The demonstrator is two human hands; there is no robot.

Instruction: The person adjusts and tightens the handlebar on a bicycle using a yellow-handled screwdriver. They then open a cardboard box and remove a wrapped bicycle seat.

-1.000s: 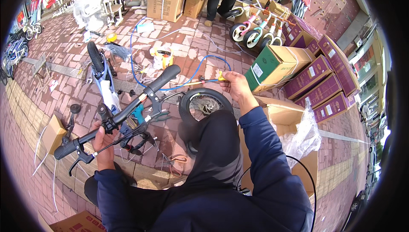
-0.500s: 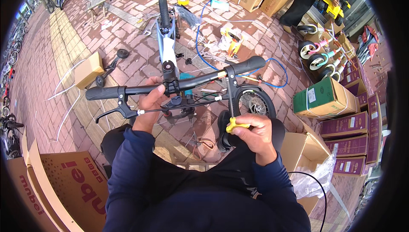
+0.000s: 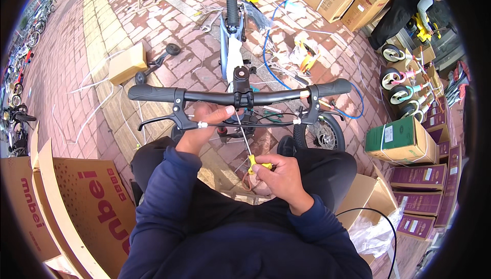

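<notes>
Beneath the handlebar [image 3: 266, 98], my right hand [image 3: 282, 177], fingers clamped on the yellow driver [image 3: 251, 163], moved from right brake lever [image 3: 311, 111] to centre, relocating work; what my left hand [image 3: 198, 133] held was unclear.

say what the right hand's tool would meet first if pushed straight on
Probably the stem clamp on the handlebar: the yellow-handled tool in the right hand points toward it, though depth is unclear.

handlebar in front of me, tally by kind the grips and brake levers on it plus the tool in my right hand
Grips: 2
Brake levers: 2
Yellow-handled tool in the right hand: 1
Total: 5
</notes>
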